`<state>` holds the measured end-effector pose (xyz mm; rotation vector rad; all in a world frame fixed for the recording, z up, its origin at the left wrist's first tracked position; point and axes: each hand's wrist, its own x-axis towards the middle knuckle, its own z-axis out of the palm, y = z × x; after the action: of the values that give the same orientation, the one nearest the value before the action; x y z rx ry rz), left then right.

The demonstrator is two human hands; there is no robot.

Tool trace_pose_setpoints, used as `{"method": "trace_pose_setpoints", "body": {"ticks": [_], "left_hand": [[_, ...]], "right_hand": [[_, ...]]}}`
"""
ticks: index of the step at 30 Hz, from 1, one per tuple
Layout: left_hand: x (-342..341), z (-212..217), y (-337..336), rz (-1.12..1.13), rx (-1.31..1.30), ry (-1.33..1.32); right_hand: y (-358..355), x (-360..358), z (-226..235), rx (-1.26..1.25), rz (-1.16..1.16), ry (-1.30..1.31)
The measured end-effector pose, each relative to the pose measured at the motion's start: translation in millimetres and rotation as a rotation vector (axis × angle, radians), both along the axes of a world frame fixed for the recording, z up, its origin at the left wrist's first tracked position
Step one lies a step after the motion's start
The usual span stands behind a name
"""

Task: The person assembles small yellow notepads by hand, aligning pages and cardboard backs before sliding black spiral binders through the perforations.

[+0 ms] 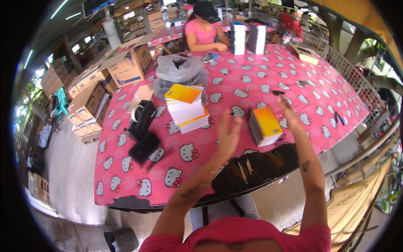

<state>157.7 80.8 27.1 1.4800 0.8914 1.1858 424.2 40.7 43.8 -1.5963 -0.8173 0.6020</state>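
A short stack of spiral notebooks [267,124] with yellow-orange covers and black coils stands on the pink patterned tablecloth [161,185]. My left hand [229,133] is raised to its left, fingers apart and nothing in it. On the far right side of the stack, my right hand [289,112] is held up with its fingers stretched out, also holding nothing. Neither hand appears to touch the notebooks. Left of my left hand lies a fanned pile of unbound pages and yellow covers [184,110]. Black plastic binding coils [145,148] lie in a heap nearer me.
A black tape dispenser [142,120] stands behind the coils, near a grey plastic bag [178,71]. Across the table sits a person in pink [204,31] beside two tall notebook stacks [238,40]. Cardboard boxes [126,65] are piled at the left. Pliers [339,118] lie far right.
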Motion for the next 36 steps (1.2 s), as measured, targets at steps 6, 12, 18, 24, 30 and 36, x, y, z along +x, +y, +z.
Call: {"method": "trace_pose_setpoints", "body": {"ticks": [6,12,18,24,30,36], "left_hand": [[-171.7,55.6,103.5,0.549,0.869,0.435],[-174.2,42.3,126.0,0.460,1.030,0.969],[-201.2,31.0,173.6,0.533,0.358,0.346],[-200.6,35.5,175.6,0.167,-0.246,-0.150],[-211.7,34.9,176.8,0.206,-0.325,-0.237],[-205.5,32.9,177.5,0.221,-0.265,-0.231]], "right_hand": [[52.4,-179.4,54.0,0.167,0.652,0.219],[124.7,-235.7,7.0,0.111,0.541,0.467],[141.5,-279.1,-14.6,0.366,0.496,0.010],[144.9,-270.2,-28.6,0.376,0.486,-0.329],[138.0,-275.6,-27.5,0.252,0.376,-0.503],[138.4,-269.8,-32.8,0.184,0.386,-0.600]]}}
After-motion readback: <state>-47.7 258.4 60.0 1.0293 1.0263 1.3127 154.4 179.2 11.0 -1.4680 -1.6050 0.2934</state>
